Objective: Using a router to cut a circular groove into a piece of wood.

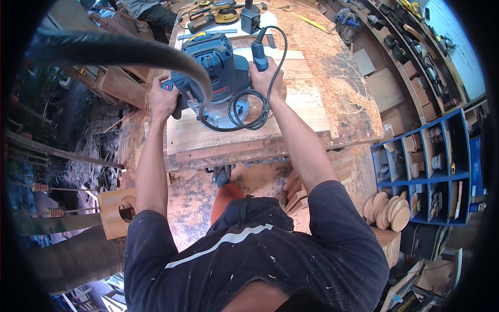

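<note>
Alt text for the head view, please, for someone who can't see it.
The left hand and right hand grip a blue router from either side, over a pale board on a shavings-strewn bench. A looped black cord hangs by the right hand. Lower right are a blue shelf and round wooden discs.

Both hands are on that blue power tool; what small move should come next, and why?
Probably, the bare right hand should ease the coiled black cord aside while the bare left hand steadies the blue-and-black router, because the loops cover part of its lower front, above the pale wooden board.
</note>
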A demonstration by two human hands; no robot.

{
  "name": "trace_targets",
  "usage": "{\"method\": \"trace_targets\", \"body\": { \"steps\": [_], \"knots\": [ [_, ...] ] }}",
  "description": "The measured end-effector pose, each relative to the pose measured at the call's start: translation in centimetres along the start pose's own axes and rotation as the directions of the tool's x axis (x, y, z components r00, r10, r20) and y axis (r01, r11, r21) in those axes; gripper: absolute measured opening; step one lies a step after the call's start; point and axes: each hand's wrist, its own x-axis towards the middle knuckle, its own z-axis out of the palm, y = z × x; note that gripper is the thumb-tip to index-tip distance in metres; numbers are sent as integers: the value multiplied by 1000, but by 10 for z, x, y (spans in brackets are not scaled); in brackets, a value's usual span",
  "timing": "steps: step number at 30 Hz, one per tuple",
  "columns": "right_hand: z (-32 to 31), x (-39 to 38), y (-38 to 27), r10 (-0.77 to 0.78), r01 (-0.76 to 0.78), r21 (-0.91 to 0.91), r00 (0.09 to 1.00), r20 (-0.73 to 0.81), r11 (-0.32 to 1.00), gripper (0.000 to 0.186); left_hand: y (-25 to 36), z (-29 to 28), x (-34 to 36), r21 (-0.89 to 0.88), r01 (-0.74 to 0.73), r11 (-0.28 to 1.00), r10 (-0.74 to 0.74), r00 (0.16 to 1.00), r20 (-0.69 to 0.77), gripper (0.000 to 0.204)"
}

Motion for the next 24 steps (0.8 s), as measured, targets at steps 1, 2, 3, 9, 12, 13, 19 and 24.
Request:
{"method": "trace_targets", "body": {
  "steps": [1,2,3,9,12,13,19,24],
  "knots": [
    [-1,-1,-6,26,-26,2,999,43,1000,40,-1,-1,0,-10,1,1000,-1,1000,-10,54],
    [0,-1,-10,52,-52,2,995,87,999,42,-3,-1,2,-20,1,1000,-1,1000,-21,52],
    [3,2,-5,29,-29,-9,997,66,1000,42,-5,1,5,-24,-5,1000,5,1000,-22,50],
    [15,13,0,28,-26,-39,998,63,999,43,-13,5,20,7,-33,999,33,998,-44,51],
    [15,13,-10,29,-26,-45,998,60,999,44,-13,5,23,52,-10,999,12,999,-45,52],
    [15,13,-12,34,-32,-30,998,61,999,44,-19,7,26,53,-6,999,9,999,-47,52],
    [26,26,-8,49,-49,-2,997,65,999,44,-30,19,43,22,8,1000,-7,997,-83,55],
    [47,45,10,-41,40,-48,999,-19,998,38,-31,26,56,9,4,1000,-3,993,-117,58]
  ]
}}
